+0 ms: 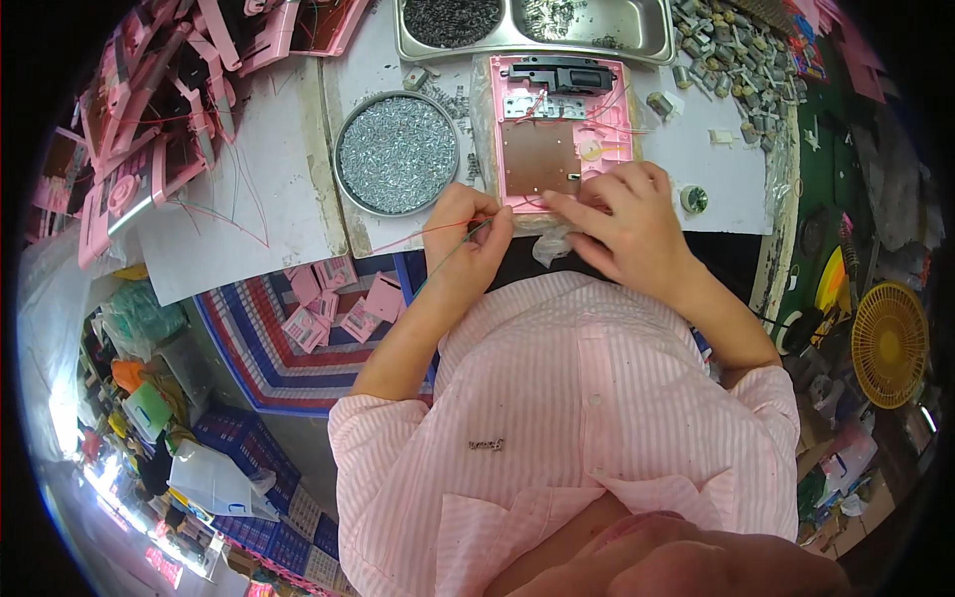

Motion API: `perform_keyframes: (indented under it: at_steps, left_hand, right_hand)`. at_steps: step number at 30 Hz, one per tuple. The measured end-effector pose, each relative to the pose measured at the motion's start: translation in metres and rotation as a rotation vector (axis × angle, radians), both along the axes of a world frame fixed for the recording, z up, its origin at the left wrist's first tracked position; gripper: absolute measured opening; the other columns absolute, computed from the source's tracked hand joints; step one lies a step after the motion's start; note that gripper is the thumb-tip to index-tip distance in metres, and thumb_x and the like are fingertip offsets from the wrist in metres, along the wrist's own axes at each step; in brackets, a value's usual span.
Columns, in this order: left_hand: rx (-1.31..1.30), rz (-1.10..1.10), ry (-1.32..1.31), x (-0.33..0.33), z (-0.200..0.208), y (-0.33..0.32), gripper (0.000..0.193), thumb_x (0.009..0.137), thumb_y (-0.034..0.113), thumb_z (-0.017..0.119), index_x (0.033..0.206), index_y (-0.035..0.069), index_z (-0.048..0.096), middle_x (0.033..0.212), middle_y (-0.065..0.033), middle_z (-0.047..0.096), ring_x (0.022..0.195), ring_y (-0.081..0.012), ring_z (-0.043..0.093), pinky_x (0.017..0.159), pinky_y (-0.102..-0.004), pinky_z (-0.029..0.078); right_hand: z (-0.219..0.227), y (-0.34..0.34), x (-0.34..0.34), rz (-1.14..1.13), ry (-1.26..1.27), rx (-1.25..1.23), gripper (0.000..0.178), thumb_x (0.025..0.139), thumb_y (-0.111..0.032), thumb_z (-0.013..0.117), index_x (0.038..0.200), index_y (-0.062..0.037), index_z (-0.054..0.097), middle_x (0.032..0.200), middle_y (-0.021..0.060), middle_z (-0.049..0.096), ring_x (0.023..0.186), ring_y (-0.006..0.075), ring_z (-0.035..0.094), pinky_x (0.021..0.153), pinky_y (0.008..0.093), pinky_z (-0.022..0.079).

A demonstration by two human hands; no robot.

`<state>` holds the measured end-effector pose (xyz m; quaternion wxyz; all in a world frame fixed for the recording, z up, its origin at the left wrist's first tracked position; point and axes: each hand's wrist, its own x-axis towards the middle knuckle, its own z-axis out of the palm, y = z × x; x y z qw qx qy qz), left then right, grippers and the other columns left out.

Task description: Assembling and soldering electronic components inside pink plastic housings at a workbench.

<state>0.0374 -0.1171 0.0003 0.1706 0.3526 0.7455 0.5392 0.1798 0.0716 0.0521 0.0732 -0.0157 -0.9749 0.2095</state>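
Observation:
In front of me on the table lies a pink plastic casing [497, 149], with a brown circuit board [540, 159], a metal strip [542, 107] and a black mechanism [562, 75] inside. My left hand [464, 239] is closed at the casing's lower left corner, pinching thin red and green wires [398, 242] that trail off to the left. My right hand [629, 231] bends over the casing's lower right edge. Its fingers are apart, with one fingertip at the board's lower edge; nothing shows in its grasp.
Left of the casing stands a round dish [398, 152] of small metal screws. Behind it is a metal tray [657, 30] with dark small parts. Small motors [731, 65] are heaped at the right; pink casings with wires [149, 129] pile up at the left. A green-topped round item [694, 199] sits nearby.

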Motion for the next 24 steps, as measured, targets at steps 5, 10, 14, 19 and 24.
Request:
perform_keyframes:
  at_steps: [5, 10, 14, 19, 24]
  left_hand:
    - [-0.133, -0.058, 0.221, 0.008, -0.004, -0.015, 0.009, 0.085, 0.001, 0.072, 0.085, 0.004, 0.064, 0.079, -0.0097, 0.059, 0.065, -0.0248, 0.059, 0.059, -0.0346, 0.046]
    - [-0.292, -0.336, 0.331, 0.014, 0.009, -0.031, 0.013, 0.084, 0.007, 0.072, 0.096, 0.005, 0.065, 0.086, -0.0115, 0.062, 0.070, -0.0321, 0.062, 0.062, -0.0397, 0.050]
    - [-0.247, -0.492, 0.189, -0.018, 0.028, -0.026, 0.018, 0.085, 0.009, 0.072, 0.101, 0.006, 0.064, 0.089, -0.0122, 0.061, 0.077, -0.0329, 0.062, 0.066, -0.0415, 0.051]
    - [-0.117, -0.502, 0.272, -0.043, 0.010, -0.003, 0.021, 0.086, 0.013, 0.074, 0.106, 0.008, 0.068, 0.088, -0.0127, 0.058, 0.080, -0.0345, 0.062, 0.068, -0.0429, 0.051]
    - [-0.077, -0.558, 0.272, -0.053, 0.022, 0.003, 0.018, 0.085, 0.008, 0.076, 0.102, 0.006, 0.070, 0.083, -0.0107, 0.057, 0.075, -0.0303, 0.062, 0.064, -0.0381, 0.051]
  right_hand:
    - [-0.018, -0.032, -0.025, -0.077, 0.172, -0.038, 0.030, 0.077, -0.023, 0.076, 0.106, -0.0137, 0.072, 0.099, -0.0003, 0.062, 0.097, 0.0230, 0.052, 0.090, 0.0461, 0.036]
    - [-0.030, -0.043, -0.033, -0.113, 0.222, -0.016, 0.018, 0.077, -0.024, 0.076, 0.091, -0.0147, 0.069, 0.094, -0.0002, 0.060, 0.096, 0.0234, 0.052, 0.088, 0.0469, 0.036]
    - [-0.032, -0.043, -0.035, -0.141, 0.254, 0.015, 0.020, 0.075, -0.027, 0.078, 0.084, -0.0134, 0.066, 0.088, 0.0011, 0.056, 0.094, 0.0248, 0.051, 0.086, 0.0474, 0.036]
    - [-0.006, -0.012, -0.038, -0.026, 0.253, -0.023, 0.018, 0.074, -0.021, 0.079, 0.082, -0.0118, 0.066, 0.083, 0.0026, 0.059, 0.088, 0.0267, 0.055, 0.086, 0.0460, 0.039]
    - [0.046, 0.159, -0.052, -0.279, 0.489, -0.107, 0.012, 0.079, -0.011, 0.076, 0.084, -0.0040, 0.068, 0.081, 0.0085, 0.066, 0.079, 0.0260, 0.060, 0.075, 0.0387, 0.047]
